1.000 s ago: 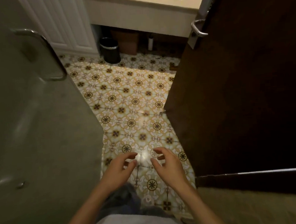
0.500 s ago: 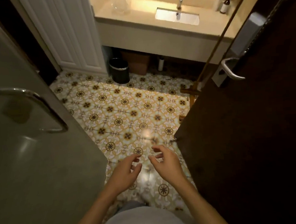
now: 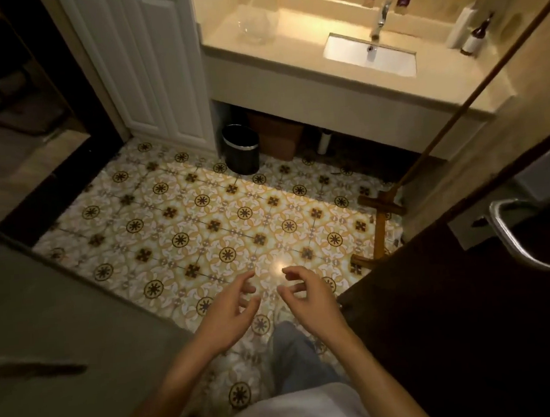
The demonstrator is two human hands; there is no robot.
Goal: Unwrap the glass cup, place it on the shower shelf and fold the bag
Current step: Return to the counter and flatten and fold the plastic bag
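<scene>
A clear glass cup in a see-through bag [image 3: 254,29] stands on the far left of the beige vanity counter [image 3: 289,60], well away from both hands. My left hand [image 3: 229,312] and my right hand [image 3: 309,300] hover side by side over the patterned floor tiles, low in the middle of the view. Their fingers hang loosely curled and hold nothing. No shower shelf is in view.
A white sink [image 3: 370,55] with a tap sits in the counter, bottles at its right end. A black bin [image 3: 242,148] stands under the vanity. A grey door [image 3: 65,353] flanks me on the left, a dark door with a metal handle [image 3: 517,243] on the right. A wooden rack [image 3: 382,230] leans by the wall.
My view has lifted and moved forward into the bathroom, bringing the counter, sink and bagged cup into sight. Both hands stay empty and close together.
</scene>
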